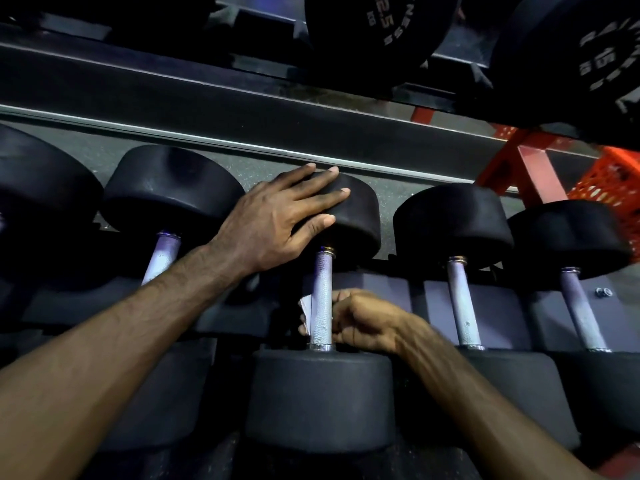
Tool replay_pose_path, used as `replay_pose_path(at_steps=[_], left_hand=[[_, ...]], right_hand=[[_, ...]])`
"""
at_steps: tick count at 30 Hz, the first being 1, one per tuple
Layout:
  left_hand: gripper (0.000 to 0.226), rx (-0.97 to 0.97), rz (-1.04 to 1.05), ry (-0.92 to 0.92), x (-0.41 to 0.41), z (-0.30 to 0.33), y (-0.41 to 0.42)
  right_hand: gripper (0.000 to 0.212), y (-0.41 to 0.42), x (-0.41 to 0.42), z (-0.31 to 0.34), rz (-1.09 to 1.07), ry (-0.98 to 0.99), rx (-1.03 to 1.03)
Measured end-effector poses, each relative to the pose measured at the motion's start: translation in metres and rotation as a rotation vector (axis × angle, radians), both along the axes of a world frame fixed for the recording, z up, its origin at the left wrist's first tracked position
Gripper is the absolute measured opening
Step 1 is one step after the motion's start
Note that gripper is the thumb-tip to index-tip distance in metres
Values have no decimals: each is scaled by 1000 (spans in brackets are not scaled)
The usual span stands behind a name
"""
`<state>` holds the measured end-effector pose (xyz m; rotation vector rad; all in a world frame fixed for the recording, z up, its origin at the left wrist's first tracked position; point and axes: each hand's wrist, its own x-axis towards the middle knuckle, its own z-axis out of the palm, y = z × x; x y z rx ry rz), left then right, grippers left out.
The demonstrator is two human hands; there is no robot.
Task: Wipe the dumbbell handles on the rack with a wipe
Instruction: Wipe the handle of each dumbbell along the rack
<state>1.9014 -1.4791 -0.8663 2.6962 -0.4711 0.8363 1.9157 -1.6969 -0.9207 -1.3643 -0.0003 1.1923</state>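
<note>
We see a dumbbell handle (321, 299) made of shiny metal, rough with tiny crisscross bumps. Its round ends (349, 216) look like dull black rubber, a bit grainy. The wipe (306, 306) looks like thin white paper or cloth. The rack beam (207, 109) is dark painted metal, scuffed. The crate (613, 181) is bright orange plastic full of small holes.

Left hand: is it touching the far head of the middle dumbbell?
Touching. The head view shows the left hand lying flat on the far head, fingers spread across its top.
</note>
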Motion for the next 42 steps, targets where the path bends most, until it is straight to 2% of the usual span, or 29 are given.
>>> replay_pose_path(at_steps=[4,8,10,13,18,23,26,28,32,35,39,42], left_hand=[[51,9,-1,-4,0,-1,0],[51,7,-4,6,1,1,1],[51,4,2,3,0,0,1],[51,7,2,16,1,-1,1],[51,1,0,29,0,1,1],[51,5,2,18,-1,3,0],[52,10,-1,29,-3,4,0],[52,10,1,33,-2,5,0],[52,14,4,20,-1,3,1],[52,13,2,35,-2,3,0],[53,9,7,38,-1,3,1],[53,19,7,25,0,2,2]], right_hand=[[46,10,16,0,-204,1,107],[51,1,4,-4,-31,15,30],[51,4,7,0,-50,25,48],[42,8,22,6,-235,0,118],[26,-14,5,5,-218,-38,26],[15,-1,13,11,-440,-171,64],[5,-9,1,10,-360,-129,26],[10,-18,-3,9,-314,-103,7],[5,-4,10,12,-430,-195,46],[5,-5,5,8,-363,-139,11],[25,-33,3,8,-69,-90,-100],[35,-26,9,9,-82,-102,-74]])
